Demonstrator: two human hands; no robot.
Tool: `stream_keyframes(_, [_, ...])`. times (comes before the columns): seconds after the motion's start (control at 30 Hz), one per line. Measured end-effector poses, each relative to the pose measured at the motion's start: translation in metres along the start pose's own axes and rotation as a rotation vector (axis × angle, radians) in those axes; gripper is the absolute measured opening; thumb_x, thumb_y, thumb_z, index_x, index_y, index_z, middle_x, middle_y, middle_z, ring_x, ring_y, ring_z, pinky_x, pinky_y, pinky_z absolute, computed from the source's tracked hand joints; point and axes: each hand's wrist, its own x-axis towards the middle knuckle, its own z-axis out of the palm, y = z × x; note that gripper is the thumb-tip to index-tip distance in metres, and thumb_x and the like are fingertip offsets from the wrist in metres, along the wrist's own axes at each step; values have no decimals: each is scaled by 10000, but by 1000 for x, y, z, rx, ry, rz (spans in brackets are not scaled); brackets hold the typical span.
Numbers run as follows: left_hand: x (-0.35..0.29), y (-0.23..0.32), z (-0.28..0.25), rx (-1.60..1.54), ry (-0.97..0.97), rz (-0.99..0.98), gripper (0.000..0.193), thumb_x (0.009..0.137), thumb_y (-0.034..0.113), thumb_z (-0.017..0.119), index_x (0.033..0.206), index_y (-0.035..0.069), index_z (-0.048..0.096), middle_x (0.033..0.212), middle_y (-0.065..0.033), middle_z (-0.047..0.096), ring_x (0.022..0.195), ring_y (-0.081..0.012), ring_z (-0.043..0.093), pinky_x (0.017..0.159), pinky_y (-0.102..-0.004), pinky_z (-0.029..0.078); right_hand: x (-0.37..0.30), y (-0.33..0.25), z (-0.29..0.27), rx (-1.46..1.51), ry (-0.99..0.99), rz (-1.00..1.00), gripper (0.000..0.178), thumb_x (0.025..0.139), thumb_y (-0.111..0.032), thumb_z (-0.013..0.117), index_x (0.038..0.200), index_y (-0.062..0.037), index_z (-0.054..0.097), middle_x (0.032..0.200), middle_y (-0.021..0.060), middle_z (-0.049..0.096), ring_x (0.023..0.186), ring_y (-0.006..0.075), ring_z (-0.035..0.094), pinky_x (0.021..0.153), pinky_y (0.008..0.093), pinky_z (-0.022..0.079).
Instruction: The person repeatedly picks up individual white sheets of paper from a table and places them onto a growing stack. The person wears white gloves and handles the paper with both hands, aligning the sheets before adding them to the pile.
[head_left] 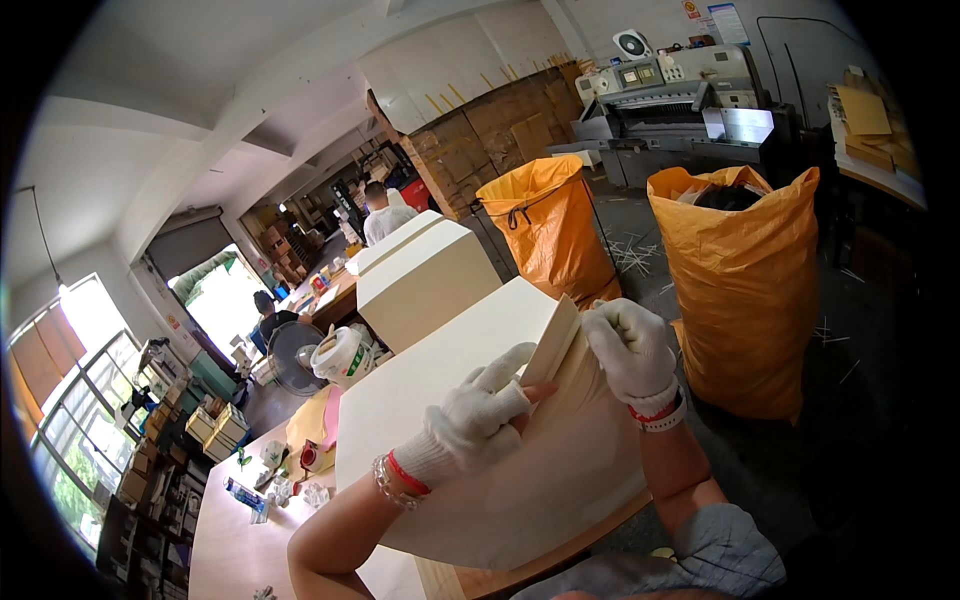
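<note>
A thick stack of cream paper sheets lies before me, its edges fanned out along the near right side. My left hand, in a white knit glove with bare fingertips showing, rests on the stack, one finger stretched along the top and bare tips at the sheets' edge. It appears to grip the upper layer there. At the right corner, my right hand, also gloved, is curled closed against the sheet edges. Its fingertips are partly hidden. A red band circles each wrist, with a bracelet on the left and a white strap on the right.
More paper stacks stand just beyond. Two orange sacks sit on the floor at the right, before a cutting machine. A white bucket, fan and small items are at the left. Two people are farther back.
</note>
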Motion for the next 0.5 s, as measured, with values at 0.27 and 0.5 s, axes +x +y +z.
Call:
stream_keyframes(0.27, [-2, 9, -3, -122, -17, -175, 324, 737, -8, 802, 778, 60, 488, 1285, -270, 601, 1349, -464, 495, 998, -438, 518, 0, 3, 1, 38, 10, 1, 245, 953, -110, 663, 761, 38, 629, 664, 57, 605, 600, 96, 553, 544, 285, 433])
stream_keyframes(0.5, [-3, -1, 1, -205, 7, -150, 322, 733, -52, 792, 783, 62, 495, 1251, -202, 631, 1365, -425, 486, 995, -425, 528, -2, 2, -3, 34, 19, 23, 237, 955, -115, 665, 777, 38, 631, 670, 57, 607, 606, 83, 551, 547, 273, 428])
